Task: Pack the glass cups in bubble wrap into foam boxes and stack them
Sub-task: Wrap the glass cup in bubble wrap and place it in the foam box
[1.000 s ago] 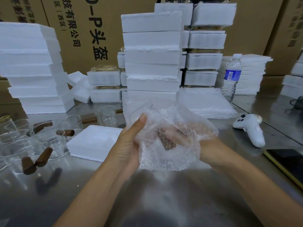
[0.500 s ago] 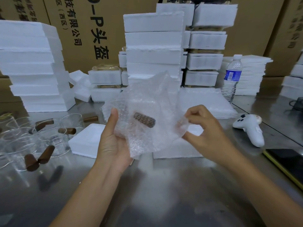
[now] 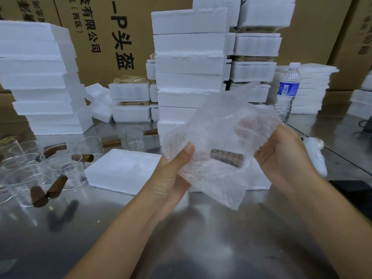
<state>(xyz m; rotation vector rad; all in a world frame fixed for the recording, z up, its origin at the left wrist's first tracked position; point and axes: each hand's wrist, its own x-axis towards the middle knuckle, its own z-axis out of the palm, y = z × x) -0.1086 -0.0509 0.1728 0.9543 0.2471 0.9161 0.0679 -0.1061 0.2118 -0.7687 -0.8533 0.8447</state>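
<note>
We hold the bubble wrap bundle above the counter, the brown cup handle showing through it. Our left hand pinches the left edge under the thumb, our right hand curls its fingers round the right side. A foam box lies on the counter just beyond.

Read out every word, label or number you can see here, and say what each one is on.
"-P头盔": large black print on the cardboard carton at the back.
"有限公司": smaller print, same carton.
"(西区)": beside that, same carton.
Water bottle label: too small to read.
Far-left carton and far-right carton print: blurred, unreadable.
</note>
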